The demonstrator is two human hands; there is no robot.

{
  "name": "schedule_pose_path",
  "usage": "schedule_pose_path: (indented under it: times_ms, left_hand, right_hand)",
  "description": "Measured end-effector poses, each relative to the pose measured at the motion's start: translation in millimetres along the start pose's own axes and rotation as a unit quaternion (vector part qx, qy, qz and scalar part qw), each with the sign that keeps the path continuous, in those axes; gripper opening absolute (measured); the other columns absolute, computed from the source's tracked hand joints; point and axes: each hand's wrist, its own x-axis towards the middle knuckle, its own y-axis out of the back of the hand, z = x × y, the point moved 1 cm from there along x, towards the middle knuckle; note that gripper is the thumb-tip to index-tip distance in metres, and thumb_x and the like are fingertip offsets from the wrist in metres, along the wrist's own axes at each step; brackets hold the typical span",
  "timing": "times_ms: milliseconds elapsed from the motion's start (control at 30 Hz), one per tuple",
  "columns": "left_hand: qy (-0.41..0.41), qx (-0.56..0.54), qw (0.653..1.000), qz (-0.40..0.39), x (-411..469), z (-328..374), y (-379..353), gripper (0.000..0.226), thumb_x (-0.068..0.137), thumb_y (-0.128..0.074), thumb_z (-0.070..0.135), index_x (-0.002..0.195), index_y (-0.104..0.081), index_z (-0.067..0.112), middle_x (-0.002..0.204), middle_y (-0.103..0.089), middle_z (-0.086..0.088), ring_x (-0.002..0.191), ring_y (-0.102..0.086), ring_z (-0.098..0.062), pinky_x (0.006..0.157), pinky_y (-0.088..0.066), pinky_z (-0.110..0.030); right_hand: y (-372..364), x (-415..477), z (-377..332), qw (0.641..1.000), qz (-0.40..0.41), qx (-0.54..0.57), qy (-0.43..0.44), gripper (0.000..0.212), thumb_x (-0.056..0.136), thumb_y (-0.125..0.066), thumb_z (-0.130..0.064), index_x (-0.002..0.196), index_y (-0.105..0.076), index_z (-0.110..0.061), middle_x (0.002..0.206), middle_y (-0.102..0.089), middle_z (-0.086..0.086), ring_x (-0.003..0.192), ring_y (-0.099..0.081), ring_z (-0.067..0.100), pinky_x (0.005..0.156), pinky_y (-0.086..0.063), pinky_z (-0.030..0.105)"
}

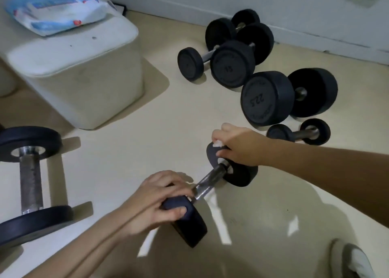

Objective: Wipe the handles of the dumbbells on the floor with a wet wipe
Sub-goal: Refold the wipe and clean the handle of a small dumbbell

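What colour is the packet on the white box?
The packet is blue and white, clearest in the head view.

I have one head view, tilted forward and down, close above the left hand [156, 197] and right hand [239, 146].

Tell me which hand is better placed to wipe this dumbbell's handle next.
Right. The right hand holds the wet wipe at the far end of the dumbbell, just beside its bare handle. The left hand grips the near end, steadying it, and holds no wipe.
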Motion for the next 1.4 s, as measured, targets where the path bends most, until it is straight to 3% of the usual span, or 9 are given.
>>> schedule_pose_path:
  times_ms: [67,200,367,700,834,934,1034,1200,1400]
  left_hand:
    - [0.064,-0.023,0.996,0.056,-3,-21,23,0.035,0.089,-0.038,0.064,0.123,-0.046,0.059,0.136,-0.038,0.036,0.131,-0.03,-0.001,0.109,-0.02,-0.02]
    - [0.195,0.045,0.962,0.188,2,-30,54,0.039,0.085,-0.036,0.05,0.119,-0.052,0.05,0.13,-0.05,0.015,0.127,-0.04,-0.016,0.103,-0.025,-0.021]
    - [0.224,0.261,0.932,0.113,28,-16,53,0.048,0.078,-0.041,0.059,0.112,-0.064,0.034,0.127,-0.057,-0.001,0.126,-0.044,-0.029,0.103,-0.036,-0.044]
    - [0.372,0.181,0.908,0.068,58,-64,109,0.041,0.094,-0.029,0.035,0.131,-0.047,0.027,0.127,-0.053,-0.002,0.114,-0.052,-0.027,0.089,-0.045,-0.037]
    - [0.282,0.292,0.913,0.036,76,-12,128,0.041,0.096,-0.039,0.044,0.133,-0.044,0.026,0.126,-0.059,-0.002,0.111,-0.055,-0.029,0.092,-0.043,-0.039]
    - [0.164,0.127,0.975,0.077,110,67,144,0.051,0.088,-0.048,0.059,0.129,-0.049,0.029,0.117,-0.063,0.01,0.108,-0.059,-0.015,0.089,-0.046,-0.032]
    - [0.128,-0.052,0.988,0.071,154,135,147,0.06,0.07,-0.057,0.07,0.112,-0.057,0.028,0.092,-0.07,0.012,0.087,-0.065,-0.005,0.08,-0.053,-0.03]
    - [0.126,-0.092,0.981,0.115,219,182,129,0.024,0.077,-0.078,0.034,0.076,-0.063,0.016,0.066,-0.071,-0.002,0.062,-0.064,-0.014,0.07,-0.053,-0.039]
    - [0.149,-0.026,0.988,-0.013,289,226,89,0.021,0.077,-0.078,0.022,0.094,-0.066,0.022,0.063,-0.069,0.002,0.06,-0.06,-0.007,0.061,-0.048,-0.024]
  right_hand:
    - [9,7,-3,0.995,-0.014,0.081,-0.048,0.031,0.093,-0.051,-0.039,0.12,-0.048,-0.024,0.106,-0.044,0.002,0.082,-0.055,0.024,0.072,-0.043,0.031]
    - [13,16,-5,0.982,-0.062,0.163,-0.072,0.027,0.098,-0.042,-0.033,0.122,-0.049,-0.024,0.109,-0.047,0.003,0.087,-0.053,0.021,0.073,-0.037,0.029]
    - [17,18,-7,0.943,-0.091,0.289,-0.138,0.015,0.096,-0.04,-0.026,0.104,-0.049,-0.018,0.081,-0.059,0.004,0.068,-0.052,0.019,0.054,-0.039,0.021]
    - [63,24,-2,0.915,0.006,0.371,-0.159,0.009,0.085,-0.068,-0.026,0.09,-0.068,-0.018,0.076,-0.061,-0.002,0.065,-0.053,0.012,0.063,-0.046,0.026]
    - [82,6,11,0.867,0.05,0.471,-0.154,0.011,0.083,-0.073,-0.02,0.092,-0.068,-0.017,0.074,-0.064,-0.003,0.067,-0.056,0.007,0.062,-0.048,0.02]
    - [97,-9,22,0.817,0.075,0.557,-0.126,0.017,0.082,-0.072,-0.009,0.096,-0.065,-0.015,0.081,-0.065,0.006,0.072,-0.058,0.008,0.072,-0.05,0.027]
    - [114,-27,33,0.78,0.107,0.611,-0.083,0.019,0.083,-0.067,0.001,0.095,-0.064,-0.013,0.084,-0.065,0.017,0.074,-0.059,0.012,0.066,-0.051,0.024]
    - [119,-64,77,0.737,0.169,0.654,-0.022,0.018,0.084,-0.064,0.004,0.097,-0.064,-0.008,0.086,-0.068,0.03,0.079,-0.064,0.026,0.072,-0.05,0.032]
    - [83,-99,160,0.666,0.195,0.718,-0.057,0.01,0.091,-0.059,-0.009,0.091,-0.069,-0.012,0.083,-0.068,0.012,0.074,-0.059,0.023,0.075,-0.047,0.038]
